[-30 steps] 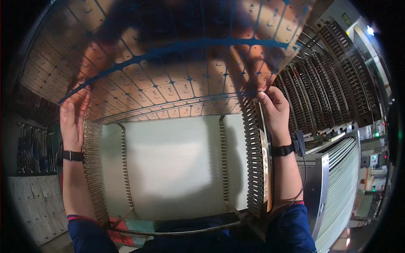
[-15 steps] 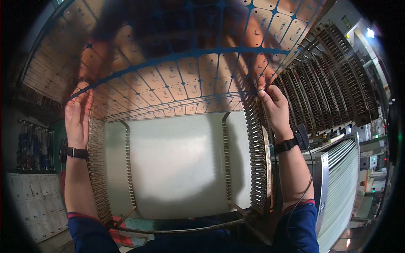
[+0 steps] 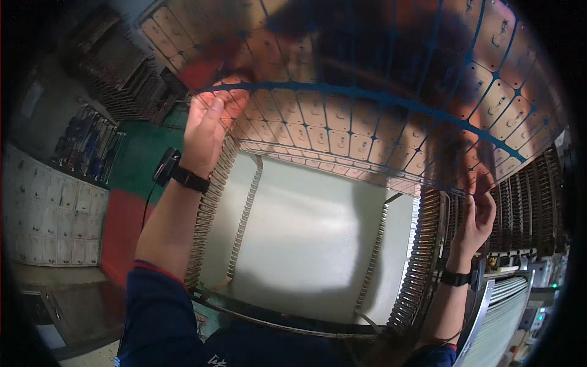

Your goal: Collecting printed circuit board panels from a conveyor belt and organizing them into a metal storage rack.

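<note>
Head view: left hand (image 3: 211, 125) pinches the left edge of a large thin copper-coloured panel with a blue grid of small rectangular cells (image 3: 367, 92), thumb on the near face and fingers curled behind. Right hand (image 3: 477, 214) grips the panel's lower right corner, fingers closed on the edge. Panel sits held up between both hands, tilted over the pale slotted rack with comb-toothed side rails (image 3: 211, 208) below; its bottom edge looks just above the rails, not seated as far as I can tell.

My read for doing this well:
- keep grip at the edges only, off the cell faces
- hold both sides level so the sheet doesn't bow or twist
- line the left and right edges up with matching slots on opposite combs before lowering
- lower slowly, watch for snagging on the teeth

More slotted racks (image 3: 526, 202) stand just right of the right hand; keep that corner off them.
</note>
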